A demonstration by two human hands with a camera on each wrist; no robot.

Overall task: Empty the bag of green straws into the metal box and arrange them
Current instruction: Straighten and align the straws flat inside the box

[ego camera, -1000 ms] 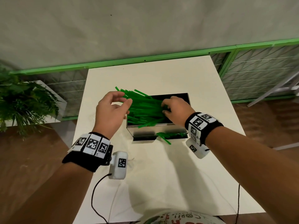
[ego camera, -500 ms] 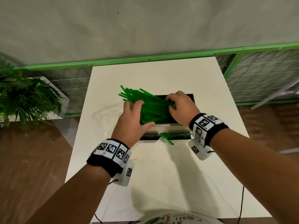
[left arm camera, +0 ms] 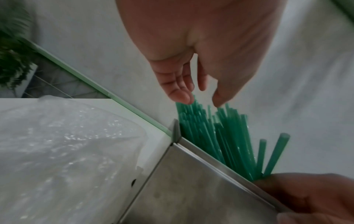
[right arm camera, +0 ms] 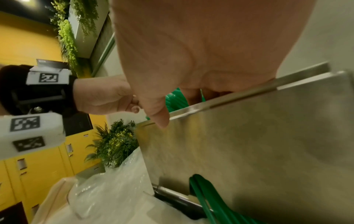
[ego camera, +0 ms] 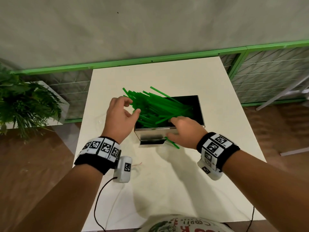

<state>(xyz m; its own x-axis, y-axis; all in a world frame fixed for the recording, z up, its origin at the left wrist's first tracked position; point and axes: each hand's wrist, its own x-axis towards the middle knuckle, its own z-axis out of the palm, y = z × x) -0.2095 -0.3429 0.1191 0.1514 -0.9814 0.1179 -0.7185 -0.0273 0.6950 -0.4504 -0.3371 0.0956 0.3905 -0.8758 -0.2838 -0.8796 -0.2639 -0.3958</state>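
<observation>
The open metal box (ego camera: 199,113) stands mid-table with a heap of green straws (ego camera: 157,108) lying slanted in it, their ends poking out over its left rim. My left hand (ego camera: 132,107) hovers at those ends; in the left wrist view its loosely straight fingertips (left arm camera: 182,97) touch the green straws' (left arm camera: 220,136) tips. My right hand (ego camera: 172,128) sits on the box's near wall, fingers hooked over the rim among the straws, thumb (right arm camera: 159,119) on the outer face of the metal box (right arm camera: 258,144). Two loose straws (ego camera: 173,143) lie on the table before the box.
The empty clear plastic bag (left arm camera: 67,144) lies on the white table (ego camera: 167,190) just left of the box. A potted plant (ego camera: 25,104) stands beyond the table's left edge, and a green rail (ego camera: 167,61) runs behind the far edge.
My left hand came off the top of the straw heap and drew back left to the straw ends. My right hand pulled back from the box's far side to its near wall.
</observation>
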